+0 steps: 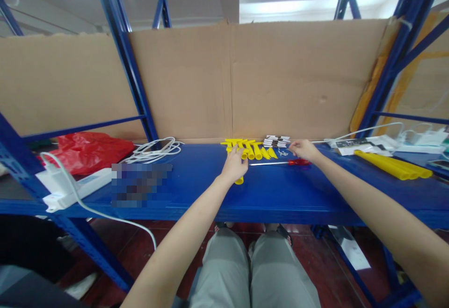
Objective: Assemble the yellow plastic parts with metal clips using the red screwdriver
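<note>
A bunch of yellow pieces lie in a row, mid-table, far side, sorted but seemingly not joined yet. The left hand is on them, a tube end poking out nearside; can't tell if that grip's closed. Right hand is curled beside tiny bits, can't see if it's pinching any. Screwdriver lies untouched just nearer; longer tubes sit well right.

Yellow pieces smooth plastic; red bag glossy; cardboard matt.
</note>
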Demonstrator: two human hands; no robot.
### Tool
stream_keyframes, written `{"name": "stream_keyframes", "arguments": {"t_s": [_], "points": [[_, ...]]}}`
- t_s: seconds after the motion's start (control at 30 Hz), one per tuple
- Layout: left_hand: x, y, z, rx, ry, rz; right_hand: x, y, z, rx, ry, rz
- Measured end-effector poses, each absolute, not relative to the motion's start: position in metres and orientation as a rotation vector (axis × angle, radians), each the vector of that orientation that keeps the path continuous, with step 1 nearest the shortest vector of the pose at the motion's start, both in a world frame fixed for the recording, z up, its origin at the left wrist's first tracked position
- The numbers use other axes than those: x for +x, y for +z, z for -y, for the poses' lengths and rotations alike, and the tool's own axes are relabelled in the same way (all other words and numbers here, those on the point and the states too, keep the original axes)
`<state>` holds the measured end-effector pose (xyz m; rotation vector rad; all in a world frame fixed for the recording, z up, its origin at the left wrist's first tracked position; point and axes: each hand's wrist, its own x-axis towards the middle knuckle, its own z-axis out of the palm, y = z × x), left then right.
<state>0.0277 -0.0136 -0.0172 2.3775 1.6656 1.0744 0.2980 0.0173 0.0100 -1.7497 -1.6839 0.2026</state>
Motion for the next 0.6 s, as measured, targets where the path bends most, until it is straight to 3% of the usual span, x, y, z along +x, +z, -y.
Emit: {"name": "stream_keyframes", "arguments": {"t_s": [0.17, 0.6], "points": [[0.027, -0.014, 0.020, 2.351, 1.059, -1.701, 0.301, 0.014, -0.049, -1.978, -0.119, 1.657], [0.026, -0.017, 0.021, 2.323, 1.085, -1.741, 0.303, 0.013, -0.113, -2.218, 0.037, 1.515]]}}
